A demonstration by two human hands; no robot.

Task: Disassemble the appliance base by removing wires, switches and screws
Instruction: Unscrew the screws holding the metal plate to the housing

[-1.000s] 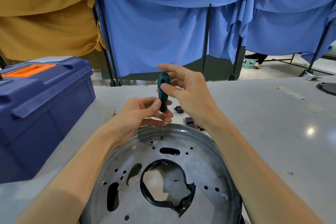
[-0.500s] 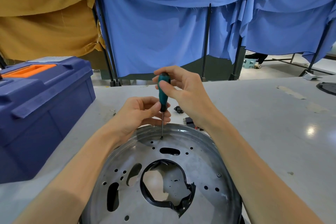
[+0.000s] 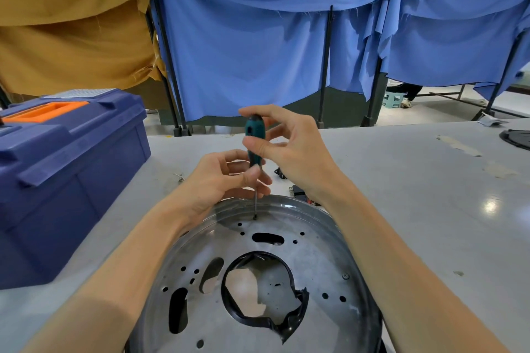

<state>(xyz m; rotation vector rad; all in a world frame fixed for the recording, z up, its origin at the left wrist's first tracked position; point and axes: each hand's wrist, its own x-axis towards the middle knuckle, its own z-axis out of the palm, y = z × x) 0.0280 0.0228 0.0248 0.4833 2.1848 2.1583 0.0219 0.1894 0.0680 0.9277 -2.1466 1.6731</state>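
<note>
Head view: right hand [image 3: 295, 149] has closed, pinching screwdriver [image 3: 252, 129]; left hand [image 3: 216, 179] still pinches it.

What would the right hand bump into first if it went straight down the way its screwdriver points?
Most likely the left hand, which pinches the lower handle of the screwdriver just beneath the right hand. Below that, the tip rests on the metal base.

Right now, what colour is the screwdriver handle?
Teal green with a black tip, seen in the head view: the screwdriver handle pinched by the right hand.
</note>
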